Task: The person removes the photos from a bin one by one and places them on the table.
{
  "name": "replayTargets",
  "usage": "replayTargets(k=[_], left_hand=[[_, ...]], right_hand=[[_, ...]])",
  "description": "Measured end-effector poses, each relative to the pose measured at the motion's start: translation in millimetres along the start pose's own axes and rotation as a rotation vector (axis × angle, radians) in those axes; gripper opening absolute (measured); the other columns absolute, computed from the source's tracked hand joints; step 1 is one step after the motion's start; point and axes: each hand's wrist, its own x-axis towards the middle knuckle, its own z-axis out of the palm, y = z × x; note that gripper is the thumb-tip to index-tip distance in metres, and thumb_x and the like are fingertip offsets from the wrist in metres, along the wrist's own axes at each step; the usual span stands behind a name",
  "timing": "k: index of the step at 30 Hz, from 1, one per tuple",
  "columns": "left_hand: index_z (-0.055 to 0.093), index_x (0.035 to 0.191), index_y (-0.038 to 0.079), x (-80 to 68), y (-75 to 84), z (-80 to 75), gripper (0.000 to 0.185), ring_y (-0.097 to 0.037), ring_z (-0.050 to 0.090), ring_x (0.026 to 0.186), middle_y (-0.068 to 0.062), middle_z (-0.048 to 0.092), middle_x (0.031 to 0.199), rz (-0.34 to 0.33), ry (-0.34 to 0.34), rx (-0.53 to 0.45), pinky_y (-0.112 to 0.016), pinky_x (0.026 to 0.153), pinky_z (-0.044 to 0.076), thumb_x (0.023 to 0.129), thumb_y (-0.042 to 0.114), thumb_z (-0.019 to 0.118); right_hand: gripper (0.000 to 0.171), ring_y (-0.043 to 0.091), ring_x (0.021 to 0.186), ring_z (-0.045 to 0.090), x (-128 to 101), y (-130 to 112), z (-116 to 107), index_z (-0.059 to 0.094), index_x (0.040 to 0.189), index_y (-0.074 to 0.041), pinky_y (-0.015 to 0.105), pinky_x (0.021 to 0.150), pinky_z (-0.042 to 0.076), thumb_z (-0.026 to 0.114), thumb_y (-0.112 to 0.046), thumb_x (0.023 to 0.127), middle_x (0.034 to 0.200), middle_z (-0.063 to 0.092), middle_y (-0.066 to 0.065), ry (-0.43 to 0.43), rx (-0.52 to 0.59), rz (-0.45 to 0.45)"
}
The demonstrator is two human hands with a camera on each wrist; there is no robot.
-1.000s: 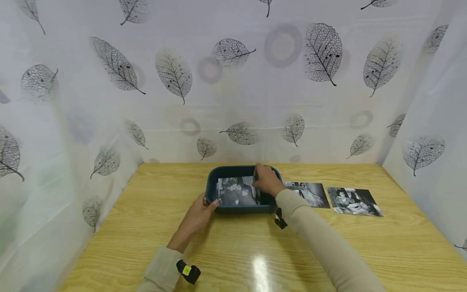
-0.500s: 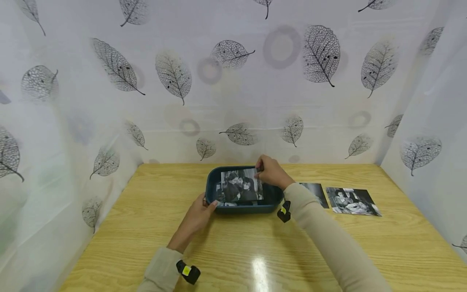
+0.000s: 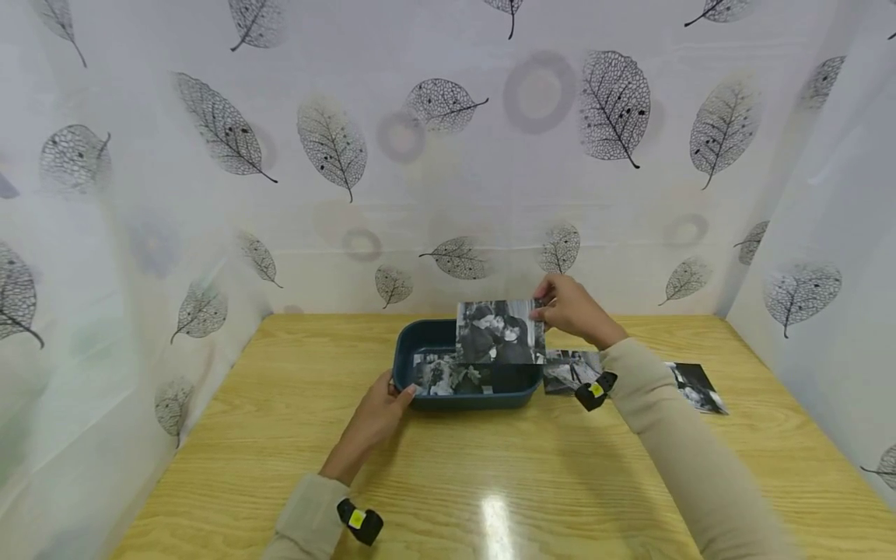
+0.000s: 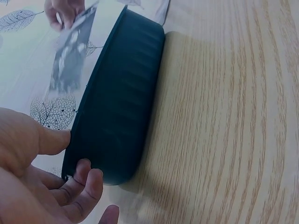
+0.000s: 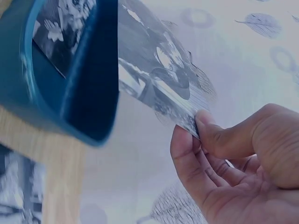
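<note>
Dark blue plastic, ribbed on the outside, makes up the tray [image 3: 467, 400] that I see near the middle of the wooden table [image 3: 490, 482]. From the head camera I note the left hand [image 3: 376, 412] at the tray's left end, thumb on the rim and fingers loosely bent against the wall; the left wrist camera confirms this contact, with the thumb [image 4: 51, 140] on the edge and the fingertips touching the ribbed side. I judge that hand relaxed and only steadying the tray.

The right hand [image 3: 570, 309] holds a black-and-white photograph [image 3: 499, 332] raised above the tray's far right part, roughly upright. Only the right wrist camera shows the grip: thumb [image 5: 219, 135] and forefinger pinch one corner of the print, the other fingers curled beneath.

Another photograph [image 3: 448, 377] lies inside the tray, seen from the head camera and partly from the right wrist camera. Two more prints [image 3: 568, 370] [image 3: 696, 386] lie flat on the table right of the tray, the sleeve hiding part of each; the wrist views do not show these clearly.
</note>
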Motion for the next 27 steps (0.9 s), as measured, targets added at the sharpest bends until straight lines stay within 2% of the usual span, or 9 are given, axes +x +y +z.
replayTargets(k=[7,14,20,27], left_hand=[[0.048,0.137,-0.002,1.5,-0.2,1.3,0.037,-0.020,0.047,0.079,-0.006,0.048,0.089,0.004,0.019,0.013,-0.034,0.069,0.037,0.106,0.016,0.055],[0.050,0.133,-0.003,0.9,-0.6,0.7,0.034,-0.019,0.045,0.075,-0.005,0.046,0.085,0.025,0.023,0.020,-0.033,0.066,0.036,0.106,0.016,0.055],[0.050,0.131,-0.002,1.2,-0.9,0.6,0.032,-0.019,0.045,0.076,-0.006,0.047,0.087,0.009,0.021,0.028,-0.034,0.067,0.036,0.106,0.017,0.055],[0.049,0.135,-0.002,0.8,0.6,0.9,0.035,-0.020,0.046,0.079,-0.006,0.047,0.088,-0.004,0.023,0.025,-0.034,0.068,0.037,0.106,0.017,0.055]], right_hand=[[0.026,0.027,0.081,0.065,-30.9,10.3,-35.6,0.049,0.112,0.009,0.033,0.069,0.057,0.067,0.002,0.095,0.100,0.059,0.021,0.010,0.023,0.010],[0.028,0.023,0.078,0.065,-62.8,39.8,-60.6,0.048,0.110,0.008,0.033,0.069,0.058,0.070,0.000,0.094,0.094,0.061,0.017,-0.002,0.038,0.049],[0.029,0.021,0.079,0.064,-85.4,68.6,-70.6,0.047,0.110,0.008,0.035,0.070,0.058,0.070,-0.001,0.094,0.094,0.059,0.015,-0.033,0.069,0.108],[0.028,0.020,0.077,0.063,-104.6,96.3,-69.9,0.049,0.105,0.008,0.039,0.070,0.059,0.072,-0.001,0.092,0.092,0.058,0.013,-0.080,0.117,0.136]])
